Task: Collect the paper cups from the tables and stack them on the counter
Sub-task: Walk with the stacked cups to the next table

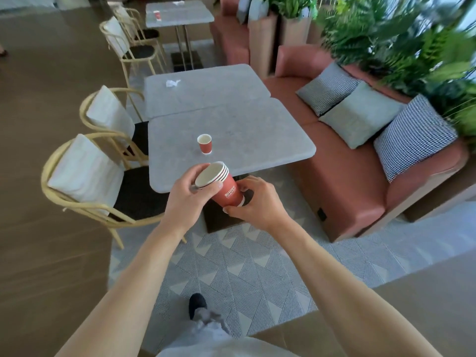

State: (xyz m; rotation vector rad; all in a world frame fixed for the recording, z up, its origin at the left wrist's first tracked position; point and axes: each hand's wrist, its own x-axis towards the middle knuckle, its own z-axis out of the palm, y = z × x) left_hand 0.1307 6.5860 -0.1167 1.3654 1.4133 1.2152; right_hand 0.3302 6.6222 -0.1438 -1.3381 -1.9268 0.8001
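Note:
A stack of several red paper cups (226,188) is held tilted in front of me, just off the near edge of a grey table (257,130). My left hand (188,197) grips the stack at its rims, and my right hand (253,199) holds its base. One red paper cup (204,143) stands upright on that table, a short way beyond the stack. Another red cup (156,16) stands on a far grey table (185,14).
A crumpled napkin (172,83) lies on the second grey table (206,86) behind. Cane chairs (85,181) line the left side. A pink sofa (360,181) with cushions and plants runs along the right. A patterned rug (244,274) covers the floor beneath me.

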